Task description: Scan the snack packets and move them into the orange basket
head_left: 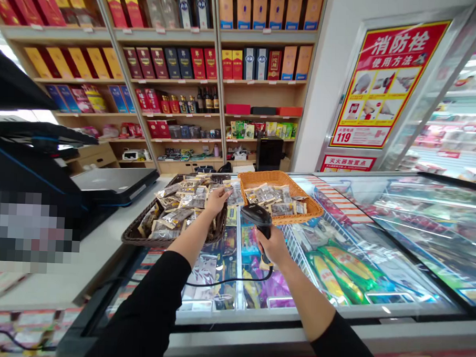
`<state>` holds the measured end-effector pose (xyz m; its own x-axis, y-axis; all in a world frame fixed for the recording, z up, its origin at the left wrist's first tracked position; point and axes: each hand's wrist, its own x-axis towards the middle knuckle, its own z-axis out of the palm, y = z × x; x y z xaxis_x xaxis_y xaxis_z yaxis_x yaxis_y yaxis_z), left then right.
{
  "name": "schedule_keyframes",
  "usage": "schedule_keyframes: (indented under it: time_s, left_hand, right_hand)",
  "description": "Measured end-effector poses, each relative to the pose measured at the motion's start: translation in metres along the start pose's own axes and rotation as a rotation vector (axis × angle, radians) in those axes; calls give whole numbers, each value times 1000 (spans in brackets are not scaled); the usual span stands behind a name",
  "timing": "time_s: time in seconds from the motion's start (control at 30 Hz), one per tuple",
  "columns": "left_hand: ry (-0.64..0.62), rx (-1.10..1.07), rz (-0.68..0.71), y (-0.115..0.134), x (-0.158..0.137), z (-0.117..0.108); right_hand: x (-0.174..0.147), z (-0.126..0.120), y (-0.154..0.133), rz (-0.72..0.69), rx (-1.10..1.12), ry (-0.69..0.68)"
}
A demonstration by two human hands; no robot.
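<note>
My right hand (273, 246) is wrapped round the grip of a black handheld barcode scanner (256, 215), whose head points left and away from me. A dark cable runs from its grip towards the left. My left hand (217, 199) is at the right rim of a dark brown wicker basket (135, 236), its fingers closed on the edge of a clear-wrapped snack packet (234, 191). Many similar packets (177, 218) fill that basket. Beside it, an orange woven basket (306, 202) holds several more packets (279, 196).
Both baskets rest on the glass top of a chest freezer (216, 309) with bagged goods inside. At the left stand a counter scale (115, 183) and dark checkout equipment (25, 164). Shelves of boxed bottles (168, 62) line the back; a red sign (388, 82) hangs at right.
</note>
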<state>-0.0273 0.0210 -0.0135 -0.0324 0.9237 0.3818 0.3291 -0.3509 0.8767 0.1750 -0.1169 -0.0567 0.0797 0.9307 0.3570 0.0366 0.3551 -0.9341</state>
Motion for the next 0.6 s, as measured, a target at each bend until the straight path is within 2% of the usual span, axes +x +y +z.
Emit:
schedule_keyframes:
  time_s: [0.13,0.4,0.5,0.6]
  left_hand:
    - [-12,-71,-15,-4,2,2]
    - [-54,-175,-33,2,-1,2]
    - [-38,-89,-16,8,-5,1]
    - [-45,-4,7,18,-4,4]
  right_hand:
    - [0,-1,-3,24,9,6]
    - [1,-4,-3,49,-15,-85]
    - [5,-6,-3,60,112,-27]
    - [14,-12,-4,80,320,121]
